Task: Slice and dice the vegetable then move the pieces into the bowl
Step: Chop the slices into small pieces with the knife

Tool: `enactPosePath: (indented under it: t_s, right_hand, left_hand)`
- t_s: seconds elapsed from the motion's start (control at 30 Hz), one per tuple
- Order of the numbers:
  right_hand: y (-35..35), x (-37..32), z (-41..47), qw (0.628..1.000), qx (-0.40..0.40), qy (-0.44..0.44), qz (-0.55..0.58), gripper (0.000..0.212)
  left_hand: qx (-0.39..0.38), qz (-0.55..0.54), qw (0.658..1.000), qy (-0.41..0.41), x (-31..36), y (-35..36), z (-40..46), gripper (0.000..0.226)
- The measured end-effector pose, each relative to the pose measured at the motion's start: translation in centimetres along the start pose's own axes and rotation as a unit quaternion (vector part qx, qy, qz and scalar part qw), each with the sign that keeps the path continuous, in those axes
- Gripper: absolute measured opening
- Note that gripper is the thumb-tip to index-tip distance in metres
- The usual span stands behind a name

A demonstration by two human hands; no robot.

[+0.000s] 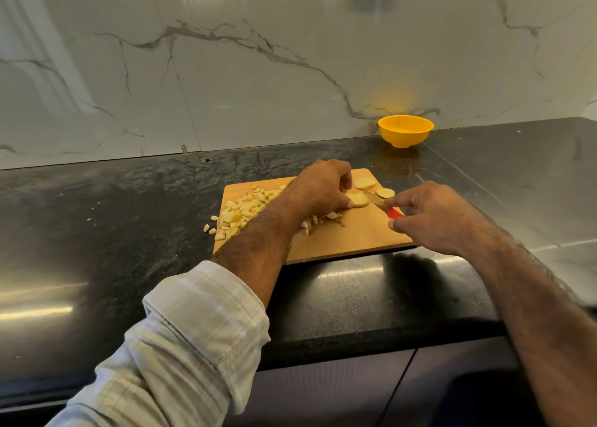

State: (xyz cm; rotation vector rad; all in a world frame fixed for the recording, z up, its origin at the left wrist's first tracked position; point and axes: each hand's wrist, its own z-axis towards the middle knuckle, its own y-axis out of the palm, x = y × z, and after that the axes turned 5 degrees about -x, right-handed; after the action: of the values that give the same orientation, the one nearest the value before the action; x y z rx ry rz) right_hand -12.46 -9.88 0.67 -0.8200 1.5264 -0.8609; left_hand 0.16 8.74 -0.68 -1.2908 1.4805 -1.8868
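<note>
A heap of diced pieces (245, 207) sits on the left of the cutting board (349, 236). The left hand (318, 189) pinches a slice (358, 199) flat; the right hand (433, 215) grips the knife (384, 206) beside it — dicing is under way. Next: cut this slice, then two more. The bowl (405, 130) waits apart on the worktop (129, 200) — seemingly empty.

glossy black stone counter (129, 207) beneath a white grey-veined marble wall (258, 71).

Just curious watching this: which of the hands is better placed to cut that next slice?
The right hand: it already holds the knife, blade beside the slice that the left hand steadies.
</note>
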Motion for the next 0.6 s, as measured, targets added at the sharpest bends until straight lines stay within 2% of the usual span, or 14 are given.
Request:
enactPosePath:
  t_s: [0.1,0.23,0.4,0.6]
  right_hand:
    - [0.1,-0.3,-0.2,1.000,-0.002,-0.001,-0.016,0.048]
    - [0.6,-0.4,-0.5,1.000,-0.014,-0.008,0.018,0.047]
    - [0.3,0.2,-0.8,1.000,0.006,-0.003,-0.023,0.047]
    - [1.3,0.0,-0.8,1.000,-0.010,-0.006,-0.013,0.051]
  left_hand:
    - [0.016,-0.027,0.999,0.011,-0.7,-0.3,0.0,0.029]
    - [0.007,-0.040,0.999,0.017,-0.9,0.0,0.2,0.022]
    - [0.008,-0.026,1.000,0.011,-0.3,0.5,0.4,0.047]
    - [-0.017,-0.056,0.998,0.023,-0.7,0.2,0.3,0.035]
